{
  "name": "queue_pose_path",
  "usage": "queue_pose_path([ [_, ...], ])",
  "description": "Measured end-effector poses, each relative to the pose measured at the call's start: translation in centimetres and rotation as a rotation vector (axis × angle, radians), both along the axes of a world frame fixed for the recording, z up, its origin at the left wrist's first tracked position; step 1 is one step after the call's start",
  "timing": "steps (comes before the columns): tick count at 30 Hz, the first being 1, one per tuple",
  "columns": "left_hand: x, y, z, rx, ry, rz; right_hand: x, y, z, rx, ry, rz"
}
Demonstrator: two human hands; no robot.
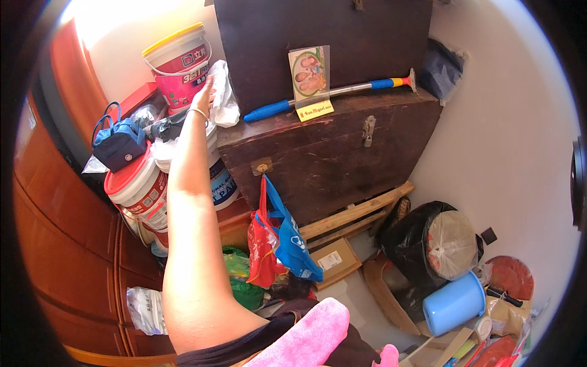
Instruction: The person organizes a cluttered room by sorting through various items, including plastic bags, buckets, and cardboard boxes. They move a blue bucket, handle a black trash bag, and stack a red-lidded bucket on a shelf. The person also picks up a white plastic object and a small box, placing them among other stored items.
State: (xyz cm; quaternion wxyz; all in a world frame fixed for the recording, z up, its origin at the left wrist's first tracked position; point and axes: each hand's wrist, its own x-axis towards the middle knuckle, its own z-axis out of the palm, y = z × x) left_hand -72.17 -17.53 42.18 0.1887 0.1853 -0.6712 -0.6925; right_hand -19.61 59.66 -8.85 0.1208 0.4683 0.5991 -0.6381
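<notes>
My left hand (205, 93) is stretched far out, fingers straight and together, with a thin bangle on the wrist. Its fingertips rest against a white and pink bucket with a yellow lid (178, 60), just left of a crumpled white plastic bag (224, 93). Nothing is held in it. Below the arm stand more stacked paint buckets, one with a red lid (139, 183) and one with blue print (221, 181). A small dark blue handbag (118, 143) sits on the red lid. My right hand is out of view. A pink fuzzy cloth (307, 340) lies at the bottom edge near my body.
A large dark wooden chest (342, 153) fills the middle, with a blue-handled stick (330, 95) and a card on it. Red and blue bags (278, 241) hang at its front. A wooden cabinet (67, 244) is on the left. A black sack (422, 241), blue bucket (454, 303) and boxes crowd the right floor.
</notes>
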Motion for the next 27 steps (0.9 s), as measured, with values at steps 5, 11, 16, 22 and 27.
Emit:
queue_pose_path([
  [5, 0.7, -4.1, 2.0, 0.149, 0.087, 0.471, 0.2, -2.3, 0.3, 0.028, 0.024, 0.062],
  [11, -0.9, 9.6, 5.5, -0.898, 0.573, 0.846, 8.9, -4.7, 3.1, 0.561, 0.279, 0.288],
  [16, 8.4, 24.1, 2.6, -0.941, 1.162, -0.086, 10.4, -9.5, 6.7, 0.489, 0.21, 0.165],
  [22, 30.2, 47.1, -10.6, -1.504, 1.375, -0.707, 20.5, -11.8, 8.7, 0.28, 0.108, -0.314],
  [27, 39.7, 57.2, -16.7, -1.356, 1.421, -1.403, 29.4, -16.9, 8.6, 0.2, 0.083, -0.57],
])
